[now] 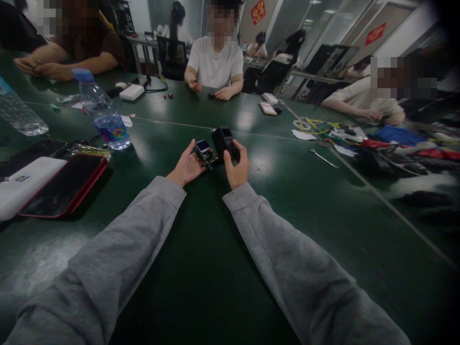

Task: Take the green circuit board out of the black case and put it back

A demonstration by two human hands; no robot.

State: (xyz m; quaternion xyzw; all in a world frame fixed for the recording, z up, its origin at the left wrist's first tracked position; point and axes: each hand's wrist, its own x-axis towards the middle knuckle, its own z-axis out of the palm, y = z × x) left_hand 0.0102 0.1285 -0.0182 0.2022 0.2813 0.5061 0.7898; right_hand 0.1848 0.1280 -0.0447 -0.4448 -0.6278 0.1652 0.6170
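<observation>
In my left hand [189, 164] lies a small green circuit board [206, 154] with a little display screen [203, 145] on its top. The thumb is at the board's left edge and the fingers are under it. My right hand [237, 167] grips a black box-shaped housing [223, 143] that has a window-like opening or panel on its face. Board and housing are side by side above the green table [187, 268], very close together; whether they touch I cannot tell. The undersides of both are hidden.
On the left stand a water bottle [108, 122], a red-cased phone [68, 184] and a white power bank [28, 182]. To the right lie a wrench [323, 158] and a heap of cables [319, 125]. A person in a white T-shirt [215, 62] sits opposite.
</observation>
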